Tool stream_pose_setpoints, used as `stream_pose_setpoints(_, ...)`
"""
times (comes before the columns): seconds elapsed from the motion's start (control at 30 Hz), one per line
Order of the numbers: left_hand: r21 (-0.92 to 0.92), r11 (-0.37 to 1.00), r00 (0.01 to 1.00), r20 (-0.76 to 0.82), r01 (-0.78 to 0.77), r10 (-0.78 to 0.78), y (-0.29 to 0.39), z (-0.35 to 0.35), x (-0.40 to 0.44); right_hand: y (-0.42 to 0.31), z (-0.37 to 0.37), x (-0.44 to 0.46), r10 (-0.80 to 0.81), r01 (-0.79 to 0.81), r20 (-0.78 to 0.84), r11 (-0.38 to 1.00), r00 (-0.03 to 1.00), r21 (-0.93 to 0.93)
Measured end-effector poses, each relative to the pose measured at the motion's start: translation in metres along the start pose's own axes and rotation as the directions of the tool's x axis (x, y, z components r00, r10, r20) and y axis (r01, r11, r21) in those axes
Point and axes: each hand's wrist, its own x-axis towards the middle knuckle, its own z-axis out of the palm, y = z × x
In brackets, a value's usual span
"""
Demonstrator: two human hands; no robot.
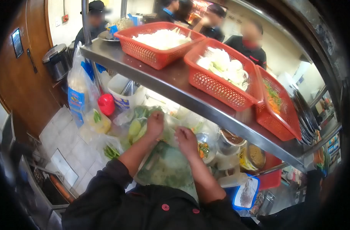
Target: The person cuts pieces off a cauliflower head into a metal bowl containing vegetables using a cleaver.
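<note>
Left hand [156, 122] and right hand [186, 139] curled mostly closed, can't tell if holding anything, near cutting board's [165, 166] far edge, green vegetables [135, 127] just left, 3 red baskets [217, 86] on far shelf [167, 78].

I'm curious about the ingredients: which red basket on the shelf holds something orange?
The rightmost basket: it holds orange and green pieces, whereas the left basket and middle basket hold pale pieces.

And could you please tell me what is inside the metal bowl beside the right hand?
The metal bowl holds small orange and green pieces, likely chopped vegetables. Whatever lies beneath that visible layer is covered, so I cannot tell.
</note>
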Motion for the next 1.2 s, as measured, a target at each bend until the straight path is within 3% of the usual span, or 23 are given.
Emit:
stream_pose_setpoints(0.07,0.109,0.993,0.995,0.077,0.046,-0.055,-0.013,-0.002,0.014,0.011,-0.015,-0.025,0.021,-0.026,0.075,0.997,0.997,0.067)
stream_pose_setpoints(0.17,0.104,0.992,0.976,0.201,0.069,-0.089,-0.022,-0.007,0.016,0.040,-0.036,-0.073,0.040,-0.059,0.112,0.982,0.993,0.178)
stream_pose_setpoints(0.23,-0.006,0.994,0.971,0.214,0.112,-0.108,-0.020,-0.007,0.011,0.066,-0.055,-0.105,0.099,-0.114,0.126,0.986,0.987,0.125)
stream_pose_setpoints(0.3,-0.165,0.936,0.938,0.215,0.310,-0.273,-0.001,-0.010,0.000,0.094,-0.072,-0.140,0.324,-0.335,0.104,0.934,0.940,0.122)
stream_pose_setpoints(0.37,-0.092,0.984,0.980,0.142,0.152,-0.139,-0.043,-0.003,0.005,0.085,-0.085,-0.172,0.438,-0.433,-0.014,0.892,0.899,0.129)
stream_pose_setpoints(0.43,-0.094,0.980,0.978,0.131,0.176,-0.163,-0.052,-0.002,-0.001,0.112,-0.099,-0.206,0.579,-0.561,-0.029,0.799,0.814,0.214)
stream_pose_setpoints(0.5,-0.253,0.922,0.946,0.219,0.293,-0.241,-0.031,-0.009,-0.015,0.130,-0.103,-0.243,0.544,-0.527,-0.121,0.838,0.831,0.142)
stream_pose_setpoints(0.57,-0.145,0.958,0.945,0.253,0.248,-0.206,-0.009,-0.015,-0.026,0.155,-0.099,-0.270,0.438,-0.462,-0.266,0.887,0.859,-0.029)
stream_pose_setpoints(0.67,-0.181,0.948,0.942,0.261,0.261,-0.210,-0.015,-0.011,-0.033,0.199,-0.097,-0.285,0.351,-0.398,-0.285,0.909,0.892,-0.127)
stream_pose_setpoints(0.73,-0.232,0.890,0.900,0.298,0.393,-0.319,-0.012,-0.011,-0.033,0.144,-0.101,-0.277,0.322,-0.445,-0.381,0.845,0.867,-0.298)
stream_pose_setpoints(0.77,-0.233,0.893,0.902,0.301,0.385,-0.310,-0.001,-0.011,-0.031,0.139,-0.101,-0.274,0.316,-0.441,-0.387,0.848,0.866,-0.294)
stream_pose_setpoints(0.83,-0.181,0.893,0.896,0.255,0.413,-0.363,0.018,-0.010,-0.030,0.133,-0.100,-0.274,-0.012,-0.305,-0.442,0.708,0.897,-0.637)
stream_pose_setpoints(0.87,-0.175,0.891,0.893,0.258,0.419,-0.370,0.009,-0.009,-0.024,0.146,-0.099,-0.275,0.023,-0.348,-0.471,0.705,0.882,-0.618)
stream_pose_setpoints(0.9,-0.149,0.930,0.922,0.252,0.337,-0.293,-0.009,-0.008,-0.011,0.159,-0.099,-0.276,0.034,-0.355,-0.471,0.706,0.882,-0.614)
stream_pose_setpoints(0.97,-0.119,0.959,0.942,0.250,0.259,-0.223,-0.022,-0.006,0.000,0.173,-0.102,-0.282,-0.069,-0.159,-0.257,0.625,0.964,-0.764)
stream_pose_setpoints(1.0,-0.243,0.928,0.942,0.252,0.283,-0.222,-0.017,-0.005,0.007,0.139,-0.105,-0.270,0.080,-0.255,-0.284,0.706,0.956,-0.660)
stream_pose_setpoints(1.03,-0.364,0.881,0.942,0.254,0.303,-0.219,-0.007,-0.005,0.013,0.138,-0.105,-0.269,0.090,-0.262,-0.283,0.705,0.955,-0.659)
stream_pose_setpoints(1.1,-0.323,0.906,0.956,0.188,0.275,-0.224,0.018,-0.005,0.020,0.149,-0.104,-0.271,0.015,-0.214,-0.263,0.625,0.965,-0.750)
stream_pose_setpoints(1.17,-0.221,0.943,0.950,0.246,0.250,-0.195,0.008,-0.004,0.031,0.146,-0.112,-0.257,0.330,-0.369,-0.240,0.420,0.913,-0.829)
stream_pose_setpoints(1.2,-0.115,0.965,0.946,0.256,0.236,-0.201,-0.005,-0.006,0.036,0.170,-0.109,-0.263,0.302,-0.412,-0.299,0.454,0.905,-0.790)
